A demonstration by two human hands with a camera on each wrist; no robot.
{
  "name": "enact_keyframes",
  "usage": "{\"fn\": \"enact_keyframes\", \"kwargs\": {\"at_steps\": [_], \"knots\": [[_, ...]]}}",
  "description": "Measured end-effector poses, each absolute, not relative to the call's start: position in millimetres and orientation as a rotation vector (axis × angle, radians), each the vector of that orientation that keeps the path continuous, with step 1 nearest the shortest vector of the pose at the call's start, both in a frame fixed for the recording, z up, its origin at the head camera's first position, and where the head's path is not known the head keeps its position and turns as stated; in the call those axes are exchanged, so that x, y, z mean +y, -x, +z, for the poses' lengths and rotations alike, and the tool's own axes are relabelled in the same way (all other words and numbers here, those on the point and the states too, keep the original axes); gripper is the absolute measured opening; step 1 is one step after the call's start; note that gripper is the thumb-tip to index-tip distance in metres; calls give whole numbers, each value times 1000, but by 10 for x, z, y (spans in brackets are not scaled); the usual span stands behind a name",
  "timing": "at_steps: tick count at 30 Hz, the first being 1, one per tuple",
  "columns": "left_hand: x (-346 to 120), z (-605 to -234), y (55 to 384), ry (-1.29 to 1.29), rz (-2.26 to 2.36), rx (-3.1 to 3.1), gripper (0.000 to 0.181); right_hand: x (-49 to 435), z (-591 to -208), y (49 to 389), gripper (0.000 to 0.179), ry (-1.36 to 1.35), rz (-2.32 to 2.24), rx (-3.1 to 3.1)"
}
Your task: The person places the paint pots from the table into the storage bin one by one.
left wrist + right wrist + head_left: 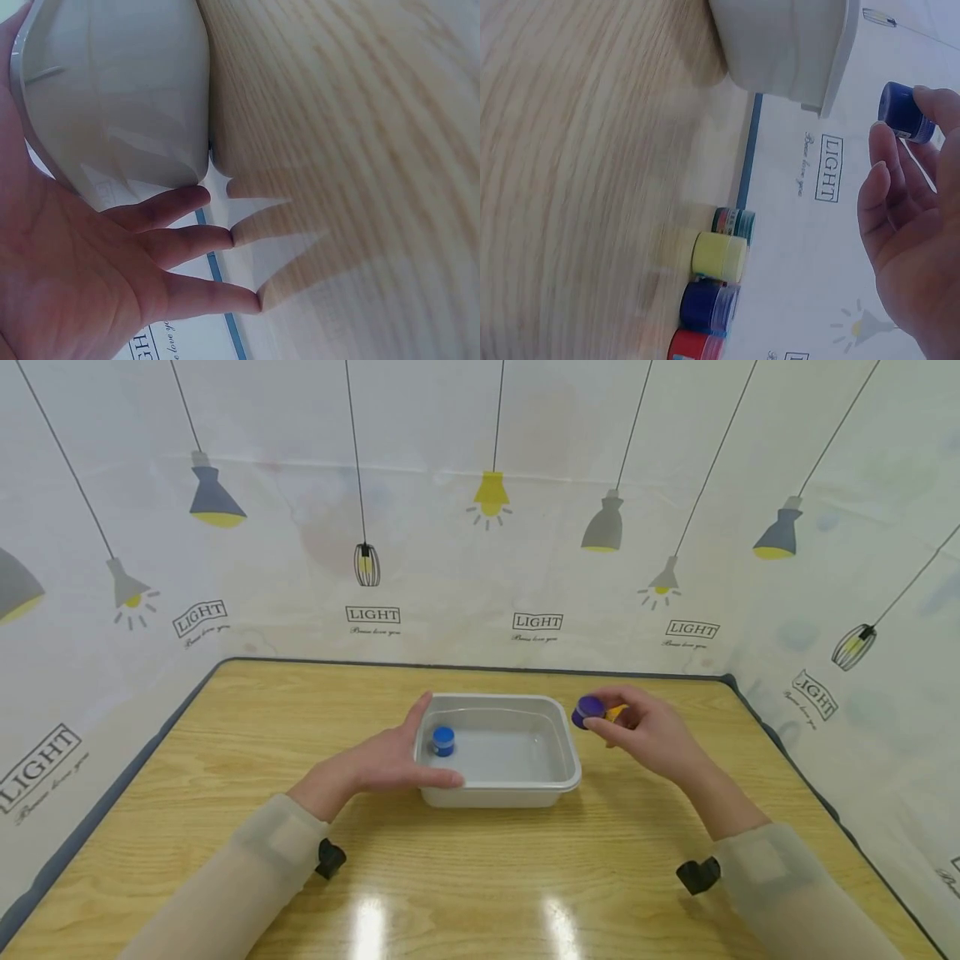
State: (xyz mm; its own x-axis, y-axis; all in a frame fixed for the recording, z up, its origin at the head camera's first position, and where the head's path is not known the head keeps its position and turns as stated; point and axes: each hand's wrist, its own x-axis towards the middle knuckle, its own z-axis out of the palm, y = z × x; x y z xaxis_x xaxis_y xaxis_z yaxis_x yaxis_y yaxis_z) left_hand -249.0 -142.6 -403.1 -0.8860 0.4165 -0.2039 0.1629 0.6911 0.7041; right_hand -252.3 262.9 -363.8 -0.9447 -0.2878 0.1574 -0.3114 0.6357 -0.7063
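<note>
A white plastic basin (495, 797) stands on the table, with a small blue paint jar (444, 741) inside near its left end. My left hand (390, 756) rests against that end, thumb along the front rim and index finger towards the back corner. In the left wrist view its other fingers (196, 241) are straight and spread beside the basin wall. Just off the basin's right rim, my right hand (652, 731) pinches a purple-blue paint jar (588, 712) between thumb and fingers, raised above the table and tilted. This jar (901, 111) looks dark blue in the right wrist view.
On the table right of the basin, several paint jars form a row: green (733, 223), yellow (718, 256), dark blue (709, 306) and red (695, 345). My right hand mostly hides them in the head view. A lamp-patterned wall covering (450, 643) borders the wooden table (450, 877).
</note>
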Motion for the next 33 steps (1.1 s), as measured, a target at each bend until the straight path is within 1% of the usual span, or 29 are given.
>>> {"fn": "enact_keyframes", "kwargs": {"at_steps": [5,12,18,25,33], "knots": [[-1428,-4034,2493,-461,1016,2552,146,2514,-3612,2539,41,-549,1264,-2826],[-1435,-4027,2487,-458,1005,2561,146,2352,-3624,2596,36,-648,1312,-2799],[-1439,-4025,2484,-440,996,2561,147,2206,-3619,2629,38,-677,1248,-2838],[-1439,-4022,2486,-434,984,2565,148,2011,-3668,2661,38,-732,1285,-2849],[-1440,-4029,2494,-423,962,2562,148,1783,-3747,2705,35,-828,1260,-2856]]}}
